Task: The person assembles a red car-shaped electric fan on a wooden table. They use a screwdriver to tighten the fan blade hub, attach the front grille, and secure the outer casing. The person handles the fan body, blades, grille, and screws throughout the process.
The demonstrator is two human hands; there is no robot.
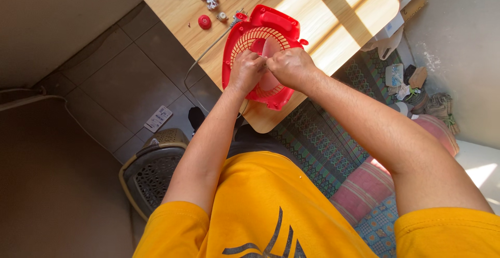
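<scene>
Red fan housing (281, 26) on table (333, 8) edge, under both hands. Left hand (246, 70), right hand (289, 66) pinch closed on translucent blade (271, 47) at hub. Likely light, thin plastic, brittle; grip near hub, beneath fingertips.

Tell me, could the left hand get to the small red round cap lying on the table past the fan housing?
Probably yes. The red cap lies in the open on the wooden table, beyond the left hand, with nothing between. That hand now sits on the red fan housing beside the right hand.
</scene>
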